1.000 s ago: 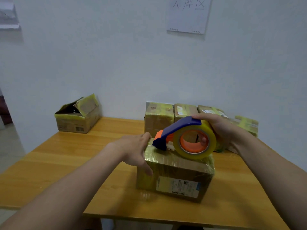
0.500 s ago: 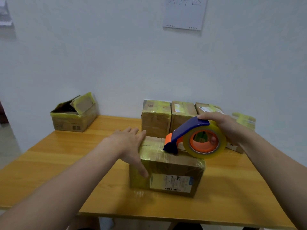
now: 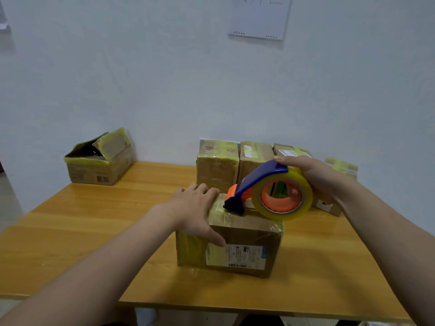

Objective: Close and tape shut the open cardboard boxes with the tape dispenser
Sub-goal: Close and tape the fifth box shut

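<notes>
Taping the box [image 3: 247, 231] top, frame centre.
My left hand [image 3: 195, 208] presses its left edge, fingers straight; my right hand [image 3: 315, 175] grips the tape dispenser [image 3: 259, 181], blade beside the left hand; the seam runs rightward.

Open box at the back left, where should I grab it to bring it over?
Probably by its lower side walls, coming from the front. The open box has a taped flap standing up on its far side, so the top gives an uneven hold; the walls look flat.
</notes>
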A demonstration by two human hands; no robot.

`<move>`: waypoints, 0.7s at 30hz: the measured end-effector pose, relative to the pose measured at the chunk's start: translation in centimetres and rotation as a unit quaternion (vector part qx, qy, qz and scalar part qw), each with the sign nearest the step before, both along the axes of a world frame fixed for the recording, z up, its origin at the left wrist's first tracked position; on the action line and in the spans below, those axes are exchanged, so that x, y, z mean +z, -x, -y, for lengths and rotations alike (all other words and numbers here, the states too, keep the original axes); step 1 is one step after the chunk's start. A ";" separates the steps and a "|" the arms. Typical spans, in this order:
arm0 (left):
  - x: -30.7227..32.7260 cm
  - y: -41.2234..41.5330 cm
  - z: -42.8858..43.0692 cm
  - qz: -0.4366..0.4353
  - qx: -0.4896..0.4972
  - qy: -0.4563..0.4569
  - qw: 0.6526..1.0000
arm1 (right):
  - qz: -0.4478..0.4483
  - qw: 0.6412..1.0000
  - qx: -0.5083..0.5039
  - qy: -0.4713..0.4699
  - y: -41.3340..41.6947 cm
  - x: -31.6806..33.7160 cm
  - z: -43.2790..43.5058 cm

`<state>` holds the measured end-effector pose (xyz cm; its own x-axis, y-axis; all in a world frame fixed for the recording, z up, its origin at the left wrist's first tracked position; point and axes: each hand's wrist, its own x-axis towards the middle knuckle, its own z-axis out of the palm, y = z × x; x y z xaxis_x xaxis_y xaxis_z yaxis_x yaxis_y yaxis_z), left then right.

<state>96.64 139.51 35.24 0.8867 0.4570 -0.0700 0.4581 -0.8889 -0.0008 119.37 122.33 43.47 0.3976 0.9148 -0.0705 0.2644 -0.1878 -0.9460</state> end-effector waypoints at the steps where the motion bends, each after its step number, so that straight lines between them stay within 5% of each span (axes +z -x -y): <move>1: 0.3 0.0 -0.2 -0.007 0.001 0.002 1.000 | 0.003 1.000 0.002 0.000 0.2 0.1 0.0; 9: 1.5 3.5 -2.2 -0.035 0.033 0.024 0.999 | -0.017 0.997 -0.064 -0.035 -1.8 -0.2 0.9; 15: 2.4 1.8 -0.2 -0.082 0.039 -0.024 0.996 | 0.015 0.999 -0.025 -0.021 -1.5 -1.1 0.9; 21: 2.3 -1.8 2.0 -0.015 0.002 0.015 1.000 | 0.018 0.999 -0.020 -0.018 -1.8 -1.4 0.8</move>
<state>98.47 137.47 37.56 0.8820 0.4583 -0.1098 0.4623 -0.8866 0.0125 121.12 121.52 42.05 0.4359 0.8997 -0.0239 0.2908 -0.1659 -0.9423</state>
